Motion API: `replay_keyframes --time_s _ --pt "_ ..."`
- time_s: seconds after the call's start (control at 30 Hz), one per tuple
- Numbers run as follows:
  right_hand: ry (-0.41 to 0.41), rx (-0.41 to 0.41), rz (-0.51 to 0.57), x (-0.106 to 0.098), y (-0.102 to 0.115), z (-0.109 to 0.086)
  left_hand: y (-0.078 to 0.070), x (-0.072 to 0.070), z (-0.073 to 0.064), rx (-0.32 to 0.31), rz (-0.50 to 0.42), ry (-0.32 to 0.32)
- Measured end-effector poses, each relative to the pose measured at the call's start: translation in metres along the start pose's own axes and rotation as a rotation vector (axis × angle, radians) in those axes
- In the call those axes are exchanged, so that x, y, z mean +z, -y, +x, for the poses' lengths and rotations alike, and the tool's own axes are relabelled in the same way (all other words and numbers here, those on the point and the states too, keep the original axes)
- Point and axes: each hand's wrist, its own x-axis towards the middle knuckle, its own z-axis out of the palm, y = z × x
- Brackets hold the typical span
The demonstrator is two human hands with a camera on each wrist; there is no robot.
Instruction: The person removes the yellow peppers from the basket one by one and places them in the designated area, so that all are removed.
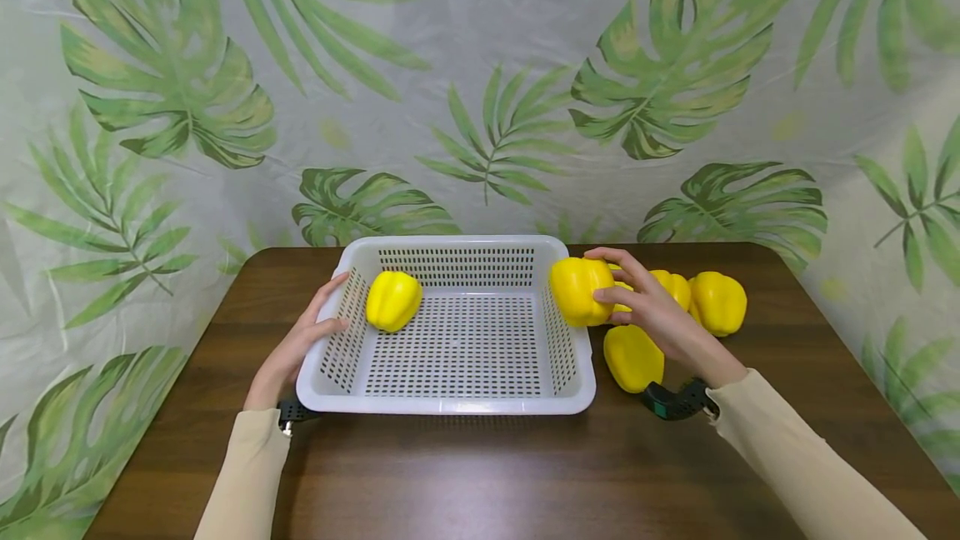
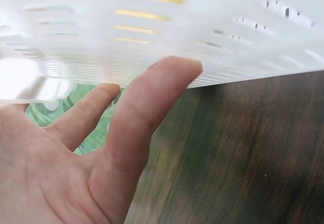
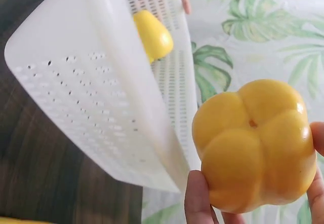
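Observation:
My right hand grips a yellow bell pepper between thumb and fingers, at the right rim of a white slotted plastic basket. The pepper's lobed bottom faces the right wrist camera. Another yellow bell pepper lies inside the basket near its left wall, and shows yellow through the slots in the left wrist view. At the basket's left side, my left hand rests with thumb and fingers spread and fairly straight. The thumb lies against the slotted wall.
Right of the basket, a yellow bell pepper lies close under my right hand. Farther right is another pepper, with more partly hidden behind the hand. All stand on a dark wooden table, backed by a leaf-print cloth.

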Motion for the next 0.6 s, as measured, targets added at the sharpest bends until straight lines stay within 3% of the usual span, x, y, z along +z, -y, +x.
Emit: replay_keyframes --time_s 0.6 --pt "-0.056 -0.035 0.001 -0.026 -0.013 -0.018 -0.001 0.001 -0.001 -0.012 -0.011 -0.005"
